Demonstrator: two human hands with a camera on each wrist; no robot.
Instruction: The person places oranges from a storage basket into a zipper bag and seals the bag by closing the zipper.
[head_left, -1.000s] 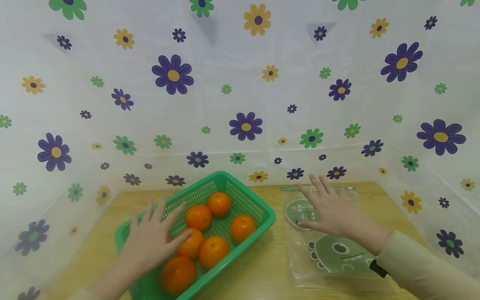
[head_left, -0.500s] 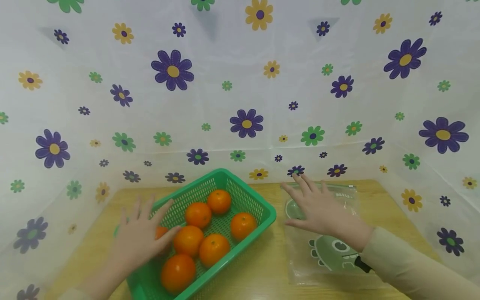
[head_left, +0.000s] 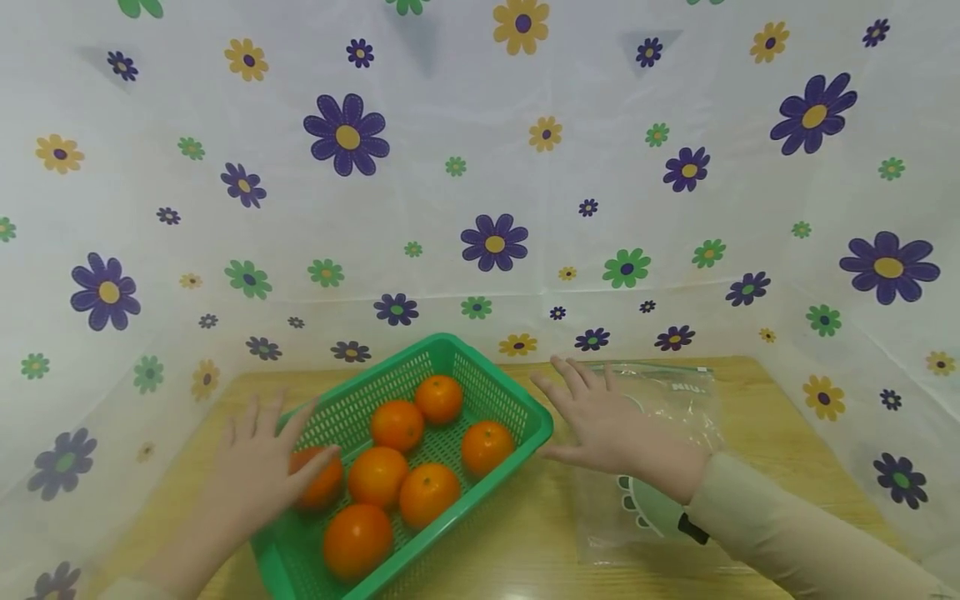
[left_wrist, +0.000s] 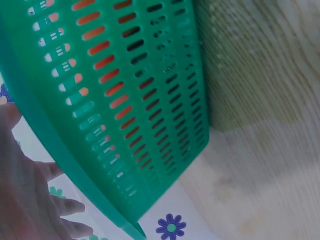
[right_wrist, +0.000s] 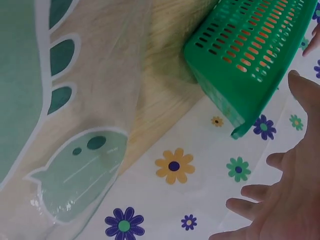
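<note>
A green plastic basket (head_left: 450, 521) with slotted walls stands at an angle on the table, holding several oranges (head_left: 378, 477). Fingers spread, my left hand (head_left: 258, 475) hovers at the basket's left rim and partly hides an orange there. The left wrist view has this hand (left_wrist: 30, 195) just outside the basket wall (left_wrist: 125, 110). My right hand (head_left: 611, 425) is held with spread fingers near the basket's right corner, above a clear zip bag (head_left: 615, 525) with green cartoon prints. Neither hand grips anything. Whether either touches the rim, I cannot tell.
The zip bag lies flat on the wooden table (head_left: 517, 550), right of the basket. A white flower-printed sheet (head_left: 420, 208) encloses the back and both sides. In the right wrist view, a strip of wood (right_wrist: 170, 95) separates the bag (right_wrist: 85, 175) from the basket (right_wrist: 240, 60).
Both hands have moved left. The right hand went from over the bag's middle toward the basket's corner; the left withdrew from above the oranges to the left rim, exposing more of an orange.
</note>
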